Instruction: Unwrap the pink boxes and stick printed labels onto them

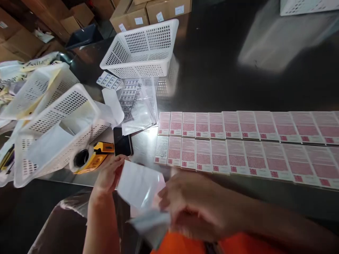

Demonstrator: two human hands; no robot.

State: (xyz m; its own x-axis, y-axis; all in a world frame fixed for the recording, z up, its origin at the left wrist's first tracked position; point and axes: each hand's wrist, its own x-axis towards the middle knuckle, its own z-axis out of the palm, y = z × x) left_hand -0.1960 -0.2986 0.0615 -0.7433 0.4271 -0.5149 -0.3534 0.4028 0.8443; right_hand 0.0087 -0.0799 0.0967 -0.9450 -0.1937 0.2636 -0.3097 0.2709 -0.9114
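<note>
My left hand (109, 173) grips the left edge of a clear plastic sleeve (139, 185) held just above the table's near edge. My right hand (196, 204) is blurred and holds the sleeve's lower right part, with a crumpled bit of film under it. Two rows of pink printed packets (238, 141) lie flat side by side across the dark table (225, 70), stretching to the right edge. A black phone (122, 141) lies just beyond my left hand.
A white perforated basket (143, 49) stands at the back, two more tilted baskets (53, 120) at the left. A yellow tape dispenser (91, 158), clear sleeves and label sheets (132, 102) lie between them. Cardboard boxes (148, 12) are stacked behind.
</note>
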